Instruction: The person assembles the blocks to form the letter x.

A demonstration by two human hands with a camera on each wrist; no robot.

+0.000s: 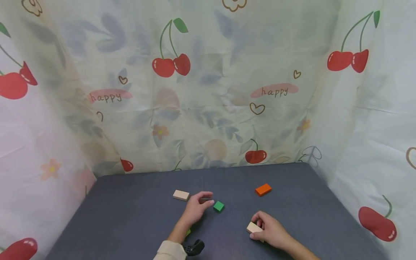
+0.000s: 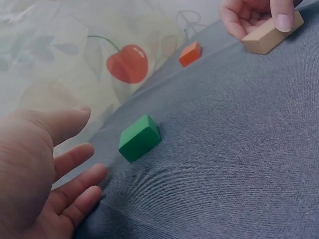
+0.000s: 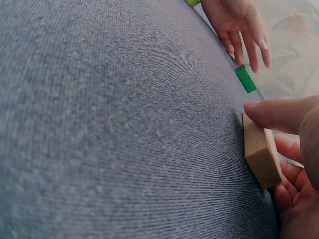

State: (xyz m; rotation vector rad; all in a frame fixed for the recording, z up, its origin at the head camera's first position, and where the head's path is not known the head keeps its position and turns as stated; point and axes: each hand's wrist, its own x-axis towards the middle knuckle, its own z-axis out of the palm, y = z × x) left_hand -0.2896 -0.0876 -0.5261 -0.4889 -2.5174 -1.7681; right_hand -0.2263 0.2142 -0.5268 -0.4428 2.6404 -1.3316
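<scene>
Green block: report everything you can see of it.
The green block is a small, plain, straight-edged piece in solid green with flat faces; it looks painted, though its core material can't be told. It lies on the dark grey, woven-looking table surface, turned at an angle in the head view, just right of the left grip. The left wrist view shows a gap between the two, so only the surface touches it.

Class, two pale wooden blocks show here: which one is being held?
The nearer pale block, pinched by the right hand. The other pale block lies farther back on the dark tabletop, beside the left hand, which does not grip it.
</scene>
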